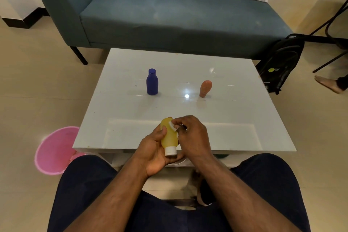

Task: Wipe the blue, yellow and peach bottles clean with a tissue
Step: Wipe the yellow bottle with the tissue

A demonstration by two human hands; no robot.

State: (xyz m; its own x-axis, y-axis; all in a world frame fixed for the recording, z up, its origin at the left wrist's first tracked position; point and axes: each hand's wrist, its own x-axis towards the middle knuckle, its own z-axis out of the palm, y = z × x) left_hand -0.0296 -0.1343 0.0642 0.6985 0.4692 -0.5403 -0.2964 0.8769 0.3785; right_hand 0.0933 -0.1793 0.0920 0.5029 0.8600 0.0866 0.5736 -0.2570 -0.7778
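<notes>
My left hand [153, 149] grips the yellow bottle [168, 137] over the table's near edge, with its white cap [170, 151] pointing toward me. Pinched in the fingers of my right hand [190, 135] is a small white tissue [174, 126], which lies against the bottle's side. The blue bottle [152, 81] stands upright on the white table [235, 115] at the middle left. On its cap at the middle right stands the peach bottle [205, 88].
A pink bin [54, 149] sits on the floor left of the table. Behind the table is a blue sofa [169, 17]. A black backpack [280, 62] leans at the far right, next to another person's foot [328, 84]. My knees flank the table's near edge.
</notes>
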